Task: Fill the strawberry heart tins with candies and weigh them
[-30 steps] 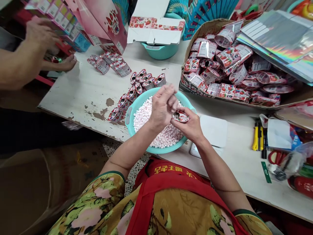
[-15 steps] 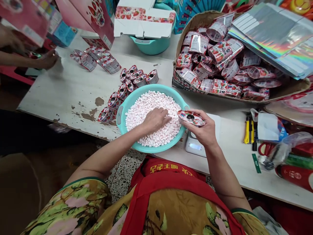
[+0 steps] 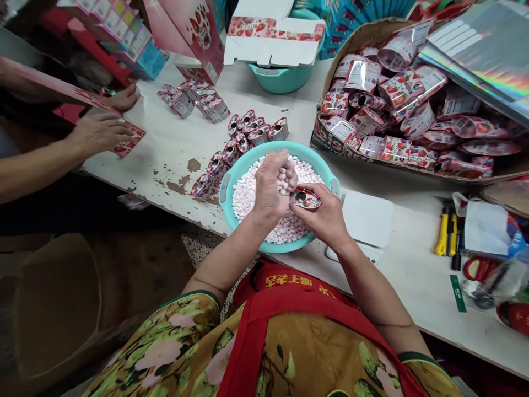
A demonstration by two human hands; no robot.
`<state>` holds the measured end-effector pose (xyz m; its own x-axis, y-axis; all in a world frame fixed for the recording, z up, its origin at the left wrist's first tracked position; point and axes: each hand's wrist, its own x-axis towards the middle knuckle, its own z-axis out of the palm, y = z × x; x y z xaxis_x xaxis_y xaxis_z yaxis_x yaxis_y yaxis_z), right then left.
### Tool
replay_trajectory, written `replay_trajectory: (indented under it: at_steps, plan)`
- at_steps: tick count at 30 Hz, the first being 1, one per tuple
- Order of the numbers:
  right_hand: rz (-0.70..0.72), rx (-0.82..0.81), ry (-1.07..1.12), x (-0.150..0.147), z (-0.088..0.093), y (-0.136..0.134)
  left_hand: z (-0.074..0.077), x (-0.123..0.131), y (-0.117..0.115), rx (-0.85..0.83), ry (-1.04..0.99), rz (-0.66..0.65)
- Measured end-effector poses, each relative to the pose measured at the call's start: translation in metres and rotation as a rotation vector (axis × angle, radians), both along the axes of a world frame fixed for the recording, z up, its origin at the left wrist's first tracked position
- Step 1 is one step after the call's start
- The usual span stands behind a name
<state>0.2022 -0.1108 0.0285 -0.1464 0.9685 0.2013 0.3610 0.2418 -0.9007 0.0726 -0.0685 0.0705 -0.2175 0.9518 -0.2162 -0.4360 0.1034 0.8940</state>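
Observation:
My left hand [image 3: 273,187] is cupped shut around a handful of small pink-white candies, held over a teal basin [image 3: 228,187] full of the same candies [image 3: 252,193]. My right hand [image 3: 326,218] grips a small strawberry-print container [image 3: 305,199] with a round hole in its top, right beside the left hand's fingers. Both hands hover above the basin's right half. A row of filled strawberry containers [image 3: 243,138] lies on the table just beyond the basin.
A cardboard box [image 3: 330,144] of several strawberry containers stands at the right. A white scale [image 3: 366,220] sits beside the basin. Cutters and scissors [image 3: 448,234] lie far right. Another person's hands [image 3: 99,132] handle a pink carton at the left. A second teal basin [image 3: 281,80] stands behind.
My left hand has risen out of the candies with a handful and come up against the container. My right hand has brought the container back over the basin.

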Motion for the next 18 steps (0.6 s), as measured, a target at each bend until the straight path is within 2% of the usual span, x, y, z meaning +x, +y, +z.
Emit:
replay_trajectory:
  at_steps: [3, 6, 10, 13, 16, 17, 18]
  plan:
    - [-0.017, 0.005, -0.016, -0.006, 0.0, 0.001, 0.001, 0.016, -0.006, 0.036, 0.038, 0.008]
    - [-0.032, -0.006, -0.013, -0.004, -0.002, 0.002, 0.001, 0.02, -0.006, 0.025, 0.062, -0.006]
    - [-0.034, 0.012, 0.046, -0.001, -0.004, 0.002, 0.004, 0.021, -0.001, 0.045, 0.064, -0.052]
    - [-0.027, 0.002, 0.106, 0.011, -0.001, -0.003, -0.002, 0.01, 0.007, 0.084, 0.134, -0.036]
    - [-0.121, 0.026, 0.148, 0.043, -0.001, -0.014, -0.022, -0.015, 0.015, 0.108, 0.419, -0.014]
    - [-0.185, 0.037, 0.146, 0.058, -0.004, -0.018, -0.03, -0.024, 0.017, 0.097, 0.587, -0.065]
    - [-0.258, 0.041, 0.132, 0.074, -0.01, -0.022, -0.04, -0.032, 0.018, 0.082, 0.783, -0.177]
